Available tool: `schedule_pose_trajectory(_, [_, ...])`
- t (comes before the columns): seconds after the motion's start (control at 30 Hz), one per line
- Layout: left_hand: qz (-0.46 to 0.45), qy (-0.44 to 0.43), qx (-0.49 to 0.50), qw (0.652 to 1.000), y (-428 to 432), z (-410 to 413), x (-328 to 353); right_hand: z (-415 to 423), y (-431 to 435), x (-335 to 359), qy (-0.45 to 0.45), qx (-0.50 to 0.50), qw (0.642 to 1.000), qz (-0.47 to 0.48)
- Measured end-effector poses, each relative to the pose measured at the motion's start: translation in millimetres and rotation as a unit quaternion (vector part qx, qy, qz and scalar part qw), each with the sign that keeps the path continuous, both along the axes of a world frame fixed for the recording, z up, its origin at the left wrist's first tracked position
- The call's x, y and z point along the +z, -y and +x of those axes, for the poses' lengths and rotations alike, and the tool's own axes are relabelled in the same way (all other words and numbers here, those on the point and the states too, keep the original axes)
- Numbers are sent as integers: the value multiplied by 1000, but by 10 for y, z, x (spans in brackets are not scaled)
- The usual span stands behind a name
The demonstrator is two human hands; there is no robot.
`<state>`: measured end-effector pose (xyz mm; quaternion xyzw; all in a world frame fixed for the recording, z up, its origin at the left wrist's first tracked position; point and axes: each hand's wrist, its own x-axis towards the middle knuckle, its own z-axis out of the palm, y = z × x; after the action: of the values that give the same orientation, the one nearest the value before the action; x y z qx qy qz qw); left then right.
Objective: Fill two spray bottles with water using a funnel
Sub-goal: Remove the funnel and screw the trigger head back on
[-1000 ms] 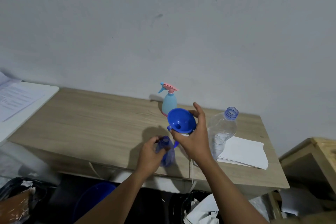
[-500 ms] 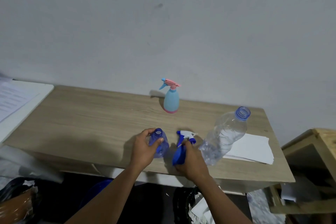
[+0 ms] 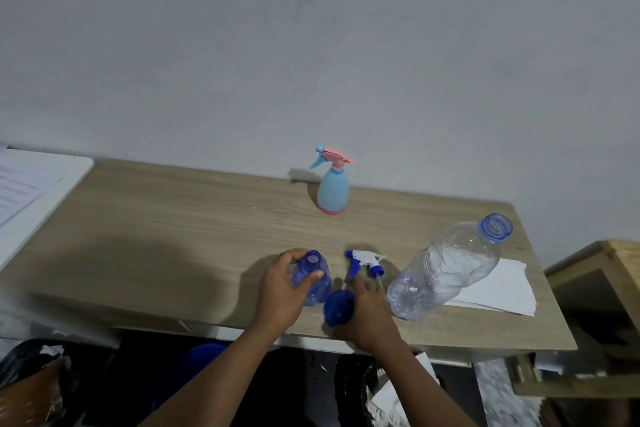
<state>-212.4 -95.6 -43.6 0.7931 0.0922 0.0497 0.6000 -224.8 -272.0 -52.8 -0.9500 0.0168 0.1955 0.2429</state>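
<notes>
A pink-topped spray bottle (image 3: 332,191) stands upright at the back of a wooden table (image 3: 166,218), close to the grey wall (image 3: 311,45), with its head on and nothing touching it

In front of it and a little to its left stands a blue spray bottle (image 3: 313,282) with its neck open and no head on it. The left hand (image 3: 278,291) is wrapped round this bottle, thumb on the near side and fingers curled round the far side

Straight in front of the pink-topped bottle, near the table's front edge, the right hand (image 3: 370,314) holds a blue funnel (image 3: 339,307) on its thumb side, with the bowl's mouth turned towards the blue bottle and just beside it. The thumb is hidden, so I cannot tell just how the funnel is gripped; the fingers point forward

Between that hand and the pink-topped bottle, a white and blue spray head (image 3: 363,262) lies on the table, just beyond the fingertips

In front and to the right of the pink-topped bottle is a clear water bottle (image 3: 450,263), uncapped and partly filled, with its base beside the right hand. A stack of white paper (image 3: 498,291) lies at its far side
</notes>
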Motion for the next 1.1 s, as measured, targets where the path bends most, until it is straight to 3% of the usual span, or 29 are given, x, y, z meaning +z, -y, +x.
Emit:
schedule_pose_trajectory(0.2, [-9,14,-18,1000,-51,37,-51,439,80,220,72,-104,992,15])
schedule_pose_trajectory(0.47, [18,19,-52,998,-109,55,-37,809,-6,109,-77,-134,985,-77])
schedule_pose_trajectory(0.7, [20,23,-61,998,-133,71,-80,822,-59,-35,-53,-156,982,-90])
schedule_pose_trajectory(0.8, [18,23,-68,997,-142,70,-76,824,-130,151,22,-184,982,-40])
schedule_pose_trajectory(0.9, [20,25,-67,997,-149,72,-101,852,-196,469,149,-213,963,70])
schedule_pose_trajectory(1.1, [24,11,-61,998,-133,67,-91,696,-382,1373,362,-187,872,272])
